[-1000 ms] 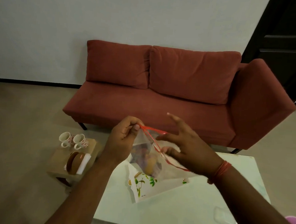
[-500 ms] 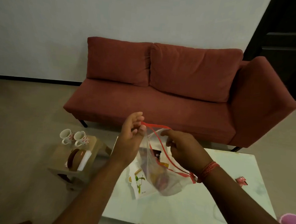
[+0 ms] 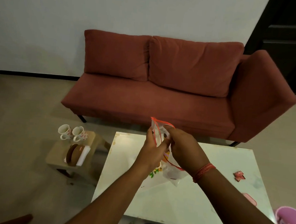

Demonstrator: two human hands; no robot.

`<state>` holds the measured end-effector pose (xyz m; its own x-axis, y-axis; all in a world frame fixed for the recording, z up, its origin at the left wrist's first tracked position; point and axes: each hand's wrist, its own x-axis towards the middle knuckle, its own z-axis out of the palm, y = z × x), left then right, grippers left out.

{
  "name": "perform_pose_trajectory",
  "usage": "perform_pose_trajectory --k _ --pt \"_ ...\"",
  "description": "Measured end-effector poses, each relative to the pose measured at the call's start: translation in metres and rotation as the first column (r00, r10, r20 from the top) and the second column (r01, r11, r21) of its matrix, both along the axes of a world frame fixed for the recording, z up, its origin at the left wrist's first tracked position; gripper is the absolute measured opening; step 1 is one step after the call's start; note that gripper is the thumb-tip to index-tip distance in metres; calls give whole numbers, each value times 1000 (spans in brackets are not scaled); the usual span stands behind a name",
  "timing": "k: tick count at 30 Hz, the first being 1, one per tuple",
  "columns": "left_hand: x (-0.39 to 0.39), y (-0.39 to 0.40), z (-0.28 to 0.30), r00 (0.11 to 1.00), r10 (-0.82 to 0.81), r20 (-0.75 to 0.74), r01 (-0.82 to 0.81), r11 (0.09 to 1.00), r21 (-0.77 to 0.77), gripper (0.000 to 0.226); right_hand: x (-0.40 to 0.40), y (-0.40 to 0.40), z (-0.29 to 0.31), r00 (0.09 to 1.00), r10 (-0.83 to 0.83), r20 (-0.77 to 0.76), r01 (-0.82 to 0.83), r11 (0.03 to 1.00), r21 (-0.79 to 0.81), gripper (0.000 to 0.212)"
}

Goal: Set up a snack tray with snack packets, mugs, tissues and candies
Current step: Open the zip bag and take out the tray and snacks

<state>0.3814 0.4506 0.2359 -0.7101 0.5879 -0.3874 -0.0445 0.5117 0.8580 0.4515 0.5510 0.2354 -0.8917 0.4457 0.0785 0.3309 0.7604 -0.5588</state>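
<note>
Both hands hold clear zip bag above white table: left hand fingers pinching red-edged rim, right hand fingers curled inside mouth. Two floral mugs on stool.

Rust-red sofa, white mugs (red floral print), clear bag with red zip edge

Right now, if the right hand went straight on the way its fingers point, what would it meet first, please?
The right hand points into the mouth of the clear zip bag; it would probably meet the bag's inner wall first, then the left hand behind it, though depth is unclear.
</note>
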Motion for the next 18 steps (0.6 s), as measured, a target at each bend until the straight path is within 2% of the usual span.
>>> perform_pose_trajectory --k 7,12,15,18 --pt "-17 0 -21 990 82 -118 -92 992 -86 22 9 16 -14 996 -73 -59 73 997 -3 56" --pt "-28 -2 -44 961 54 -271 -94 986 -136 20 21 25 -22 988 -148 -50 148 989 -12 49" --pt "-25 2 -52 957 43 -286 -89 985 -151 16 29 31 -26 981 -193 28 192 981 34 40" --pt "-18 10 -57 963 25 -270 -74 982 -171 14 37 37 -31 972 -218 85 214 975 56 47"
